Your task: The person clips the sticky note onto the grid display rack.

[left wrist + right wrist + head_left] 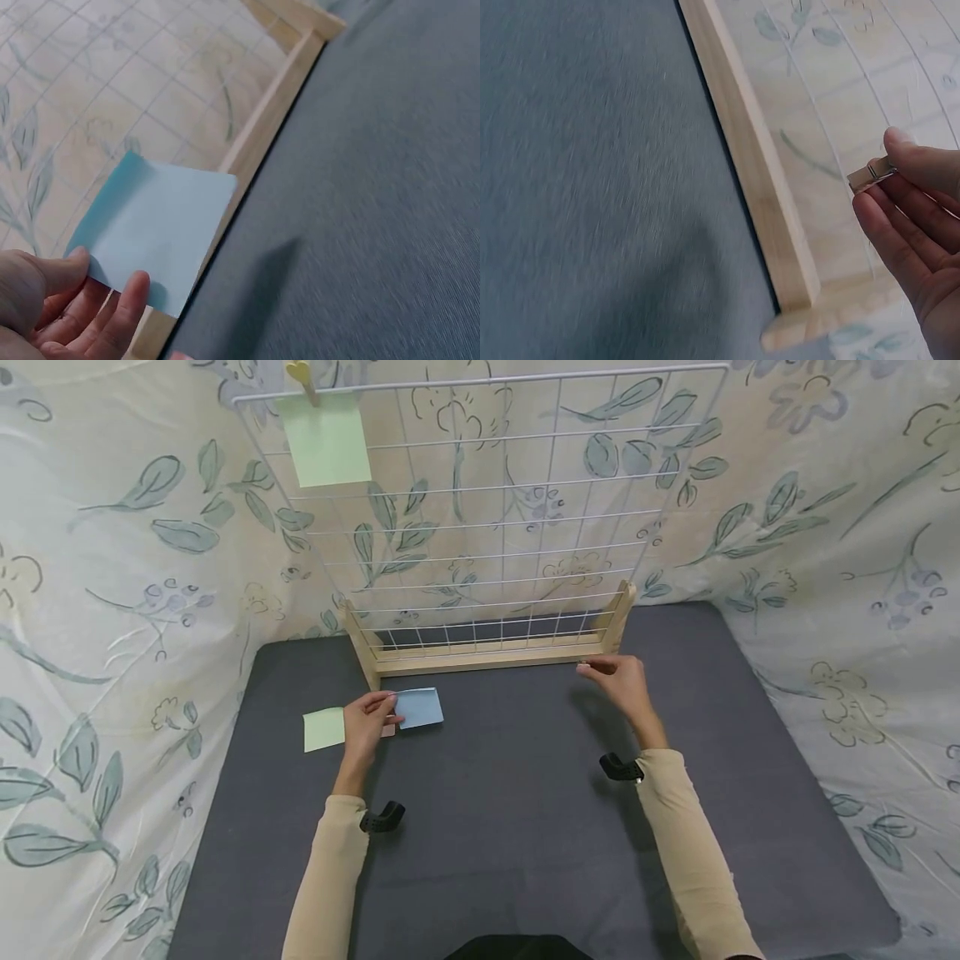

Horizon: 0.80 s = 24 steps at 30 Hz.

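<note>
My left hand (pixel 364 727) pinches a blue square of paper (pixel 419 707) by its left edge, thumb on one face and fingers behind. In the left wrist view the blue paper (pixel 161 229) bends slightly along one side. Between thumb and fingertips, my right hand (pixel 618 685) pinches a small wooden clothespin (pixel 871 174) near the right foot of the grid stand. A green paper (pixel 325 729) lies on the table left of my left hand, and a bit of pink paper (pixel 388 727) shows beside the fingers, mostly hidden.
A white wire grid (pixel 502 510) stands in a wooden base (pixel 487 657) at the back of the grey table (pixel 495 827). Another green paper (pixel 327 443) hangs at its top left from a clothespin with a yellow heart (pixel 299 373). Floral cloth (pixel 112 593) surrounds the table.
</note>
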Each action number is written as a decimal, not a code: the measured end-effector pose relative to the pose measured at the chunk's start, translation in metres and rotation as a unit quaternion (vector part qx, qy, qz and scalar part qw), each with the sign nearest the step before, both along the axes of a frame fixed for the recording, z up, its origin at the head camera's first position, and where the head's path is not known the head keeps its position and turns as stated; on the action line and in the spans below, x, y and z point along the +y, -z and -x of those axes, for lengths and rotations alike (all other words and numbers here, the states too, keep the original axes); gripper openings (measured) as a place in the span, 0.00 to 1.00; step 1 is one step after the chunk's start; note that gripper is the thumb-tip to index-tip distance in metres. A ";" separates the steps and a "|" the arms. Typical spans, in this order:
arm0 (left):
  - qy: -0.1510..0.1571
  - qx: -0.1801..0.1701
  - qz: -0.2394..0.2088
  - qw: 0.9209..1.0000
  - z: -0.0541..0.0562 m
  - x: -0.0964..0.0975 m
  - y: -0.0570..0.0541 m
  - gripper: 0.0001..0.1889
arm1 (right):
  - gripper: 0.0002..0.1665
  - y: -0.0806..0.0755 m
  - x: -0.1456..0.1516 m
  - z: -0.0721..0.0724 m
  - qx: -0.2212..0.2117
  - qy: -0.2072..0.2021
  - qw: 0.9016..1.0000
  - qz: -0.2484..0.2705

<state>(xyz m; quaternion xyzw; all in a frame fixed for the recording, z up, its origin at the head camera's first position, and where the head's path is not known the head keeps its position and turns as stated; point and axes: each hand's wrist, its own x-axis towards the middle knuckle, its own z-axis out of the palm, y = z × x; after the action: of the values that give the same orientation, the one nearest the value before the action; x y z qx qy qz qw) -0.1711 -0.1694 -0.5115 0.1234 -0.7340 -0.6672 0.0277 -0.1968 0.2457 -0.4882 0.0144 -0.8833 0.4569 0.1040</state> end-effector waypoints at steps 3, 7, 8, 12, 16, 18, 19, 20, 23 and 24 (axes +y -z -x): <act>0.005 0.013 0.002 1.000 0.005 0.006 -0.004 0.11 | 0.16 -0.005 -0.010 0.004 0.007 -0.012 1.000 0.003; 0.013 0.024 0.011 1.000 0.011 0.011 -0.009 0.11 | 0.15 -0.009 -0.022 0.008 0.015 -0.029 0.999 0.002; 0.015 0.028 0.012 0.999 0.012 0.012 -0.010 0.11 | 0.16 -0.010 -0.024 0.009 0.014 -0.033 0.999 0.001; 0.023 0.041 0.012 0.999 0.016 0.016 -0.019 0.12 | 0.16 -0.017 -0.034 0.011 0.007 -0.055 0.998 0.011; 0.028 0.050 0.006 0.998 0.020 0.022 -0.030 0.14 | 0.16 -0.029 -0.044 0.014 0.004 -0.078 0.997 0.026; 0.030 0.060 0.006 0.998 0.021 0.026 -0.037 0.14 | 0.17 -0.035 -0.048 0.016 0.008 -0.087 0.996 0.031; 0.031 0.064 0.005 0.997 0.022 0.027 -0.040 0.14 | 0.16 -0.039 -0.051 0.018 0.009 -0.091 0.995 0.033; 0.031 0.069 0.006 0.997 0.023 0.029 -0.044 0.14 | 0.16 -0.043 -0.053 0.019 0.013 -0.094 0.995 0.033; 0.032 0.081 0.016 0.996 0.026 0.032 -0.052 0.13 | 0.16 -0.055 -0.059 0.023 0.026 -0.104 0.994 0.030; 0.033 0.085 0.020 0.996 0.027 0.032 -0.055 0.13 | 0.16 -0.058 -0.060 0.025 0.031 -0.107 0.993 0.029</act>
<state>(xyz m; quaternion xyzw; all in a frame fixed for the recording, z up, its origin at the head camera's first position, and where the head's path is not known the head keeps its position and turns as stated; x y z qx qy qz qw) -0.1982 -0.1374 -0.4568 0.0417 -0.7459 -0.6610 0.0707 -0.2214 0.1857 -0.4298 0.1199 -0.8596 0.4898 0.0827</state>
